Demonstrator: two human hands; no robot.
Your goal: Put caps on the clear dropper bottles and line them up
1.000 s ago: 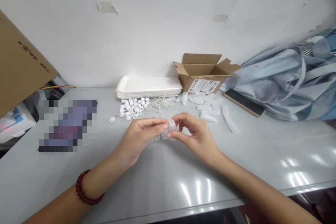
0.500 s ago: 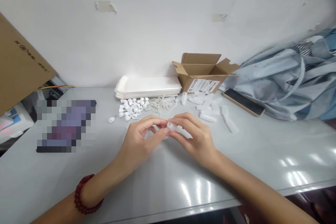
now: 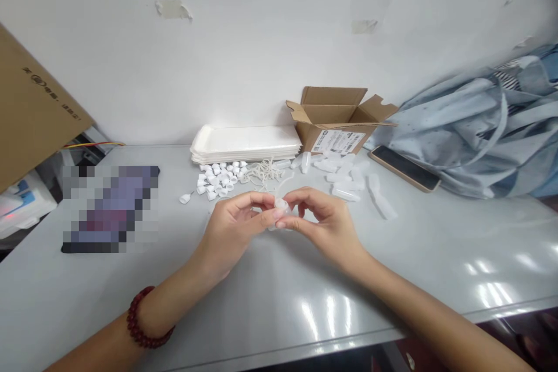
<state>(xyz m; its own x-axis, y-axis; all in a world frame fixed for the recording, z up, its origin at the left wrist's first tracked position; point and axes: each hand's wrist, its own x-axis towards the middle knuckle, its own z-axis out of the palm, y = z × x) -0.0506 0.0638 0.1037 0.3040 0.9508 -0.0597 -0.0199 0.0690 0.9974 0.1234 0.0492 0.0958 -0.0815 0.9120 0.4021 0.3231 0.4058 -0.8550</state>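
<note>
Hands met at the middle of the counter [image 3: 261,308], just near of the small parts. The left hand [image 3: 231,226] and the right hand [image 3: 325,222] both pinched one vial [image 3: 281,207], a small clear piece held a little above the surface. The left fingers [image 3: 261,220] closed on it from the left, thumb under and forefinger over. The right fingers [image 3: 300,195] curled on it from the right, gripping its far end. Whether a cap or a string was at its mouth could not be told; the piece was too small and half hidden.

By the look of it, the step in hand was fine work on the vial's end, with both hands needed. Any further handling would call for a steady, light pinch, since the piece looked slick and easy to drop.

Just beyond the hands lay caps [image 3: 218,178] in a loose white heap, a tangle of string [image 3: 264,171] beside them, and spare vials [image 3: 349,183] scattered to the right. Farther back stood stacked trays [image 3: 246,142] and an open box [image 3: 337,119]. A phone [image 3: 403,169] lay at the right against a blue bag [image 3: 479,128]. A bead bracelet [image 3: 146,325] circled the left wrist.
</note>
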